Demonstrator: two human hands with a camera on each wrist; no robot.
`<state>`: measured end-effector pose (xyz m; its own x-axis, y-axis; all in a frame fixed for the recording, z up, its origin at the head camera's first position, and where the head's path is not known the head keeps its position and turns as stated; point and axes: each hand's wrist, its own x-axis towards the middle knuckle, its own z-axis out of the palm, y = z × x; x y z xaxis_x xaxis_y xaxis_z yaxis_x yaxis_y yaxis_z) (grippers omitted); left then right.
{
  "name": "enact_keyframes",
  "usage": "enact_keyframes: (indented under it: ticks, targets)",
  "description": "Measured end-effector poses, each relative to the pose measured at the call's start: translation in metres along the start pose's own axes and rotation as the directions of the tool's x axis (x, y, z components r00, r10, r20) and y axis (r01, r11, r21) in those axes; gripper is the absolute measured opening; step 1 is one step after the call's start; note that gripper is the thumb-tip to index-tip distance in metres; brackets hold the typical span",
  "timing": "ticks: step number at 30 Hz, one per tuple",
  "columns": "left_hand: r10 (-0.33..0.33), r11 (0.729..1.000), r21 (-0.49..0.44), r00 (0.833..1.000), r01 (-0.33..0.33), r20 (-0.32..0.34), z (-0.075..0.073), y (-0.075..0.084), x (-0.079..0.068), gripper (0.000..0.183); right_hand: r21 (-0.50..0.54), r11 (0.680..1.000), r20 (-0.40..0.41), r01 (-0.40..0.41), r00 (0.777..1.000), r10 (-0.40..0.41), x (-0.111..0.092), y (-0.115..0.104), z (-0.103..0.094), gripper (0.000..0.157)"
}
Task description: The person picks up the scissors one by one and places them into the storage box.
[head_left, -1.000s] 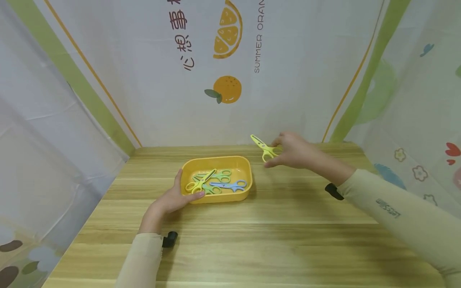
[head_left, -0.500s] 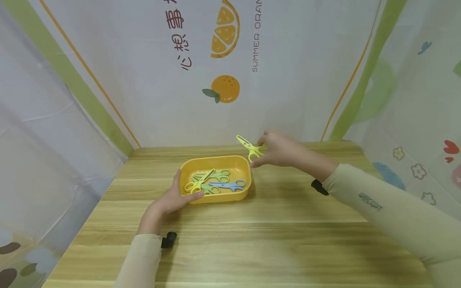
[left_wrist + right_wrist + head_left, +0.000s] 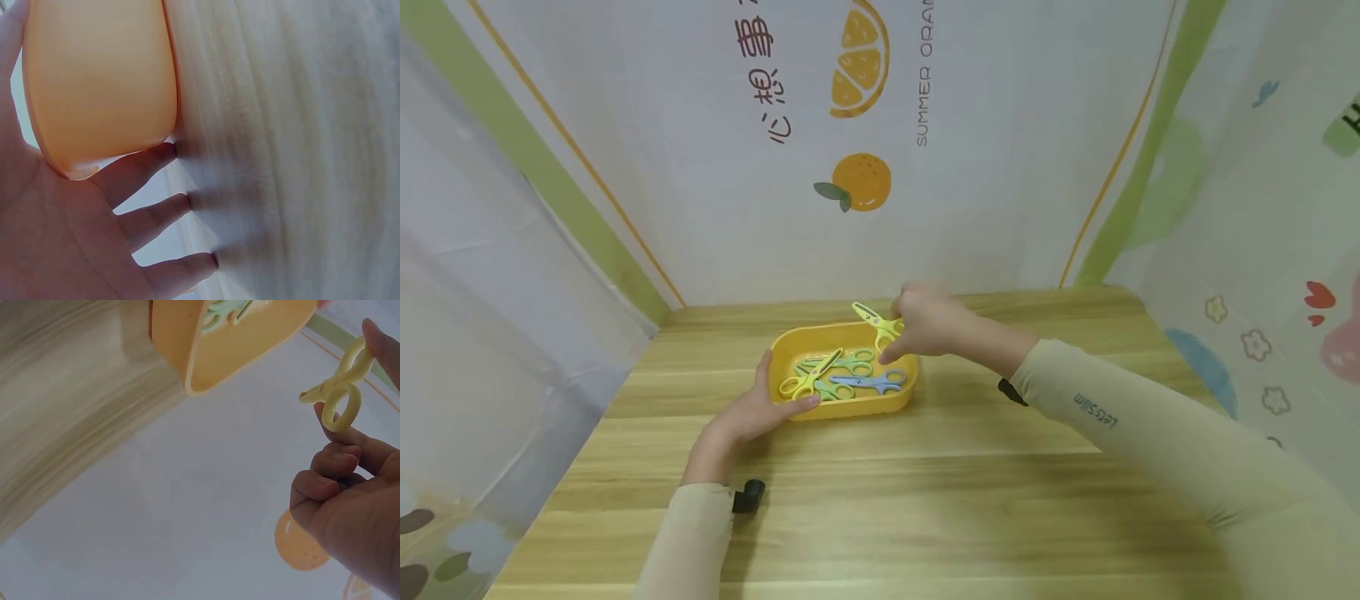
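Observation:
A yellow plastic box (image 3: 850,408) stands on the table with several small scissors inside. Among these lie yellow scissors (image 3: 808,379), blue scissors (image 3: 868,382) and green scissors (image 3: 853,362). My left hand (image 3: 756,414) holds the box's left end, its thumb along the front rim; the left wrist view shows the other fingertips down at the tabletop. My right hand (image 3: 932,321) pinches another pair of yellow scissors (image 3: 868,315) by the handles, above the box's back right part. In the right wrist view, thumb and forefinger grip these scissors (image 3: 340,394) at the finger loops.
The wooden table (image 3: 925,500) ends at the back against a white curtain (image 3: 1000,167) printed with oranges and writing. More printed curtain hangs on the left and right. Black wrist mounts (image 3: 748,497) show below both wrists.
My right hand has moved left with the yellow scissors, from right of the box to above it. My left hand stays at the box's left end. The head view has shifted slightly.

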<state>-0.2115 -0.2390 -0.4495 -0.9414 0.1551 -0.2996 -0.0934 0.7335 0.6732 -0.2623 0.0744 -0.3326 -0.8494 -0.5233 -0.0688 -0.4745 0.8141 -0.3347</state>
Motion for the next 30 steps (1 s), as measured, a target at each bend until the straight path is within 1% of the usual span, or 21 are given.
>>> enact_keyframes:
  ticks: [4,7,10,11,16,19,23,24,26,27,28,30]
  targets:
    - [-0.010,1.000,-0.004,1.000,0.010,0.004,0.001,-0.001,0.000,0.139,0.011,1.000,0.030,0.013,0.999,-0.014,0.006,-0.002,0.017,0.074]
    - [-0.008,1.000,-0.004,1.000,0.008,-0.001,0.001,-0.002,0.001,0.139,0.015,1.000,0.054,0.004,0.999,-0.005,0.011,-0.003,0.027,0.061]
    - [-0.005,1.000,-0.001,1.000,0.005,-0.007,0.001,-0.003,0.001,0.139,0.024,1.000,0.100,-0.011,0.995,0.009,0.017,-0.004,0.035,0.044]
    - [-0.004,1.000,-0.005,1.000,0.004,-0.008,0.001,-0.003,0.001,0.139,0.027,1.000,0.118,-0.016,0.993,0.013,0.019,-0.004,0.038,0.043]
    - [-0.006,1.000,-0.012,1.000,0.005,-0.008,0.002,-0.003,0.001,0.139,0.031,0.998,0.182,-0.046,0.982,0.039,0.026,-0.004,0.047,0.059]
    - [-0.009,1.000,-0.006,1.000,0.009,-0.008,0.001,-0.003,0.002,0.138,0.031,0.998,0.204,-0.050,0.978,0.043,0.028,-0.004,0.049,0.055]
    - [-0.009,1.000,-0.001,1.000,0.009,-0.009,0.000,-0.002,0.003,0.138,0.053,0.998,0.205,-0.043,0.978,0.032,0.031,-0.002,0.054,0.054]
    - [-0.011,1.000,0.000,1.000,0.011,-0.009,0.000,-0.002,0.003,0.138,0.051,0.998,0.201,-0.036,0.979,0.025,0.032,-0.001,0.056,0.052]
    - [-0.016,1.000,0.000,1.000,0.016,-0.006,0.000,-0.001,0.003,0.139,0.060,0.998,0.183,-0.024,0.983,0.013,0.032,0.000,0.059,0.043]
    - [-0.020,1.000,-0.003,1.000,0.020,-0.005,0.000,-0.001,0.003,0.139,0.062,0.998,0.178,-0.020,0.984,0.009,0.032,0.001,0.060,0.042]
    - [-0.023,1.000,-0.003,1.000,0.023,-0.005,0.000,0.000,0.002,0.139,0.067,0.998,0.172,-0.019,0.985,0.007,0.032,0.002,0.062,0.046]
    - [-0.027,1.000,-0.002,1.000,0.027,-0.005,0.000,0.001,0.002,0.139,0.072,0.997,0.162,-0.013,0.987,0.001,0.031,0.005,0.064,0.061]
